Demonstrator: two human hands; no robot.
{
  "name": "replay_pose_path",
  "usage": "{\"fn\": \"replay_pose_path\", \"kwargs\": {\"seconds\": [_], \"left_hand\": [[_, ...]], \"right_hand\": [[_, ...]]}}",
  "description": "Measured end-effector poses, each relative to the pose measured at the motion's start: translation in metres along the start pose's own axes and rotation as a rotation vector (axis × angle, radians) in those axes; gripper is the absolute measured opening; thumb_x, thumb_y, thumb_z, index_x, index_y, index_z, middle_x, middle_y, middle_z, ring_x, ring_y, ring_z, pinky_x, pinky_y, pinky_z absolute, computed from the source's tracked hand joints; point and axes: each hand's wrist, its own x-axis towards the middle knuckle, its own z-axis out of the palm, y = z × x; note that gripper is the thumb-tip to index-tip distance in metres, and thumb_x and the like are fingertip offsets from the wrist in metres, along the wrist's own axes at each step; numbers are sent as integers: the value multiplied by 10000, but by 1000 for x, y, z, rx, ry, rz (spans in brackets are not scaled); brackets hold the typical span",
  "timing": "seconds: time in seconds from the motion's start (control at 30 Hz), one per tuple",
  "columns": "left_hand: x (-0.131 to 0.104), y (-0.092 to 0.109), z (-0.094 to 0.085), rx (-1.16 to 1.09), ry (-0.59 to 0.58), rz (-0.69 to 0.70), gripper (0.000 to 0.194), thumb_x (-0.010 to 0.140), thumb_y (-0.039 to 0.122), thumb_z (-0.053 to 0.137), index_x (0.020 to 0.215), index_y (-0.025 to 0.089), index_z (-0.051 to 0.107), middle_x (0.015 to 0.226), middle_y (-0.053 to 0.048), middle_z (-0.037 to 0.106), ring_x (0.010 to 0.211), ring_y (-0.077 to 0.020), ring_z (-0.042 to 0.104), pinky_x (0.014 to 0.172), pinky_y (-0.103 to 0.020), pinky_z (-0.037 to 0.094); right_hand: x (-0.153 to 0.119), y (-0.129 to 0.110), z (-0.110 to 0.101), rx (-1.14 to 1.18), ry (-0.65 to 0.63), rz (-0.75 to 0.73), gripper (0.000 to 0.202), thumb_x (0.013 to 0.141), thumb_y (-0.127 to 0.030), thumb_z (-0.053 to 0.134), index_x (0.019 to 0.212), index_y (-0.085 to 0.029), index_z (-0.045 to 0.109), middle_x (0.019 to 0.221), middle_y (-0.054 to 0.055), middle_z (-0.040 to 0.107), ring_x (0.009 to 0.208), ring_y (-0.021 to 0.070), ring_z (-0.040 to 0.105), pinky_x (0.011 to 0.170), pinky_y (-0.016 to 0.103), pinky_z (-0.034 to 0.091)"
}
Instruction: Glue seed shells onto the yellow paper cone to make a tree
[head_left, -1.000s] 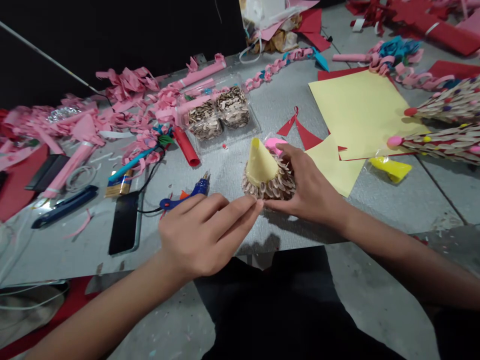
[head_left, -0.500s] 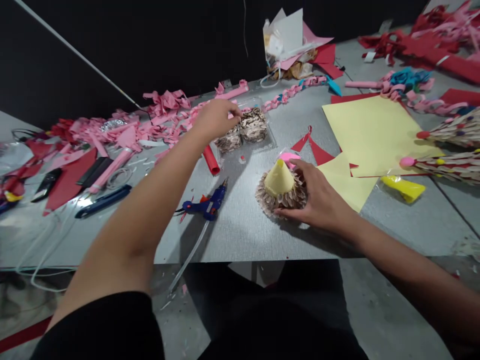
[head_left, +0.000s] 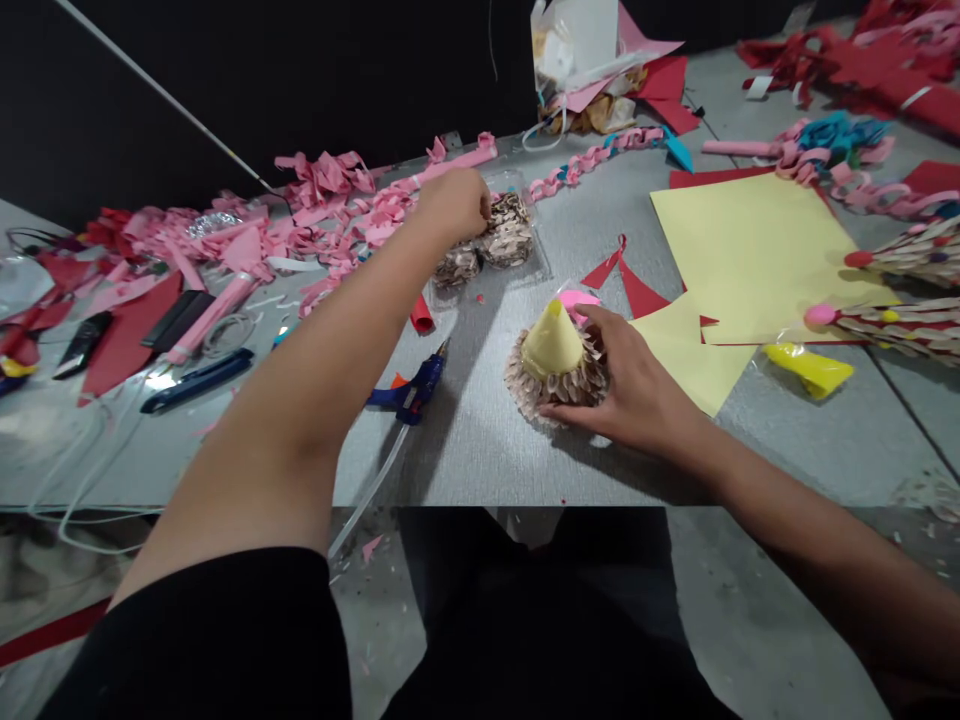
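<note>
My left hand [head_left: 456, 207] is over a clear plastic tray [head_left: 541, 258] at the back of the table. Its fingers are curled together among small pale-brown flakes [head_left: 510, 240], and what they pinch is hidden. My right hand [head_left: 628, 375] is wrapped round the right side of a yellow paper cone [head_left: 553, 342], thumb in front and fingers behind. Overlapping rows of the same kind of flakes ring the cone's lower part, and its tip points up. Left of the cone lies a blue glue gun [head_left: 414, 392], its nozzle pointing away from me.
Yellow paper sheets [head_left: 757, 255] and a yellow packet [head_left: 810, 370] lie at right, near two flake-covered cones [head_left: 900, 328]. Red paper triangles [head_left: 637, 292] rest behind the cone. Pink paper scraps [head_left: 322, 220] pile along the back left, with a blue cutter [head_left: 196, 382] nearer me.
My left hand has reached a little further over the tray, its fingers dipping and curling into the flakes. My right hand keeps its hold on the cone. The view has shifted slightly.
</note>
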Motion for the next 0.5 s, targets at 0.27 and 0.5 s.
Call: {"fn": "replay_pose_path", "kwargs": {"seconds": [0.27,0.5], "left_hand": [[6,14,2,-35,11,-109,268,917,254,763,1177,275,825,1291,108,831,888,-146,369,915,-348,403],[-1,6,-1,-115,7,-64,132,944,281,761,1046,287,845,1141,104,864,911,-136,454,936,-333,428]], "right_hand": [[4,1,-2,24,-4,-9,1114,805,-534,1034,1703,-281,424,1690,215,611,1569,477,633,1301,734,551],[5,1,-5,29,-28,14,1108,793,-557,1041,1687,-299,439,1691,205,609,1565,487,633,1296,746,551]]}}
